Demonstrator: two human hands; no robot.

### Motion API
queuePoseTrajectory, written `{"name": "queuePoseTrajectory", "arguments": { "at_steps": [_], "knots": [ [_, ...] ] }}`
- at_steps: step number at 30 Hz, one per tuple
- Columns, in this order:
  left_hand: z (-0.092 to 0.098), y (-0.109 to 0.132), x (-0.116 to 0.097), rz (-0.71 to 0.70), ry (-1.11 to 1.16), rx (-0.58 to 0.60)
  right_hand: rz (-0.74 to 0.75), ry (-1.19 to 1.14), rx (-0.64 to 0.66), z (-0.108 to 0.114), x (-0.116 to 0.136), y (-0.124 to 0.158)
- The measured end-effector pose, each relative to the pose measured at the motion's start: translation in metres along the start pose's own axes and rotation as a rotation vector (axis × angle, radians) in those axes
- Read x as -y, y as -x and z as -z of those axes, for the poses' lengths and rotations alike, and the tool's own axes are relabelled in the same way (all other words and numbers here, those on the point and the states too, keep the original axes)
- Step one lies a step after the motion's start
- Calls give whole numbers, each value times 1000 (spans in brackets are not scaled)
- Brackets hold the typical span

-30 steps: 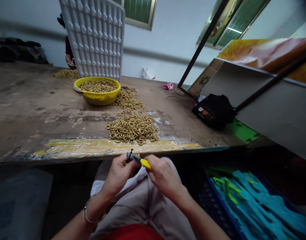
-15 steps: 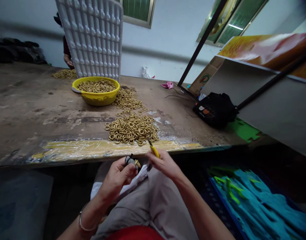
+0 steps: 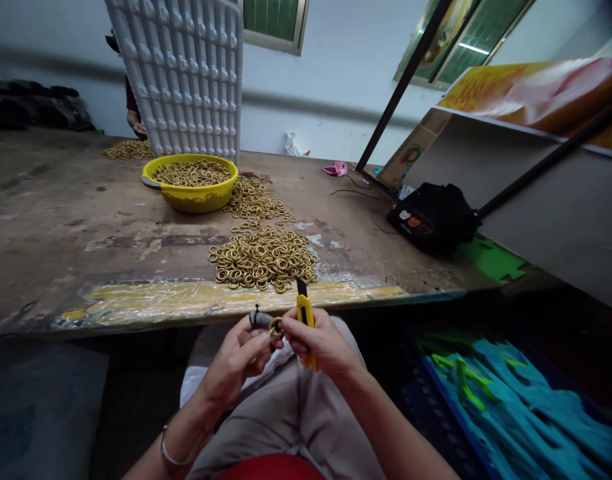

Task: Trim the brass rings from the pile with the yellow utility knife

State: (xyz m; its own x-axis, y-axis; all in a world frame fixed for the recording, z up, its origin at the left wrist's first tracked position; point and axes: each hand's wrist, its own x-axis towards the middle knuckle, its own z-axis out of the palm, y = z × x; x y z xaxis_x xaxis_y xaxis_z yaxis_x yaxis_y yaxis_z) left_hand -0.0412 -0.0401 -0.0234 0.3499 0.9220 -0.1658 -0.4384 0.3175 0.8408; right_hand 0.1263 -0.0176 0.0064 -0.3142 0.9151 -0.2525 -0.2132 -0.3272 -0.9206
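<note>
My right hand (image 3: pixel 323 340) is closed around a yellow utility knife (image 3: pixel 305 312), its dark blade pointing up toward the table. The fingertips of that hand also touch a brass-coloured ring (image 3: pixel 275 327). My left hand (image 3: pixel 241 357) pinches this same ring between thumb and fingers, over my lap. A grey wrap (image 3: pixel 259 321) tied with black cord covers a finger of the left hand. Just beyond both hands, a loose pile of similar rings (image 3: pixel 263 259) lies near the table's front edge.
On the wooden table (image 3: pixel 61 220) stands a yellow basin (image 3: pixel 196 197) full of rings, before an upright grey plastic panel (image 3: pixel 186 80). A black bag (image 3: pixel 433 217) lies at right. Below right is a blue crate holding turquoise pieces (image 3: pixel 531 400). Another person's hand (image 3: pixel 137 127) shows behind the panel.
My right hand has moved left to meet the ring in my left hand. The knife has turned more upright, and its yellow body shows more fully.
</note>
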Motion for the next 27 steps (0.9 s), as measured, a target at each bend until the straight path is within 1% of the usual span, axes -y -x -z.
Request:
{"name": "queuePoseTrajectory", "arguments": {
  "at_steps": [2,4,7,9,12,15,18,20,22,24,25,27],
  "knots": [
    [0,-2,0,11,12,44,0,87,6,-3,5,0],
    [0,-5,0,25,23,56,25,151,30,-6,9,0],
    [0,-7,-3,76,87,68,108,190,59,-9,12,1],
    [0,-6,-7,120,159,104,169,205,72,-10,12,2],
    [-3,-1,-14,146,243,162,213,194,83,-9,8,3],
    [-5,2,-18,150,300,187,206,160,56,-9,2,4],
    [-6,2,-20,148,321,203,215,122,48,-8,-6,2],
    [-6,2,-21,151,311,215,248,118,58,-8,-10,0],
    [-6,2,-22,154,290,214,282,136,71,-9,-12,-1],
    [-5,3,-22,149,251,185,319,196,62,-9,-13,0],
    [-4,3,-22,138,227,159,351,259,41,-10,-13,1],
    [-2,4,-20,96,169,99,447,465,-29,-10,-11,6]
  ]
}}
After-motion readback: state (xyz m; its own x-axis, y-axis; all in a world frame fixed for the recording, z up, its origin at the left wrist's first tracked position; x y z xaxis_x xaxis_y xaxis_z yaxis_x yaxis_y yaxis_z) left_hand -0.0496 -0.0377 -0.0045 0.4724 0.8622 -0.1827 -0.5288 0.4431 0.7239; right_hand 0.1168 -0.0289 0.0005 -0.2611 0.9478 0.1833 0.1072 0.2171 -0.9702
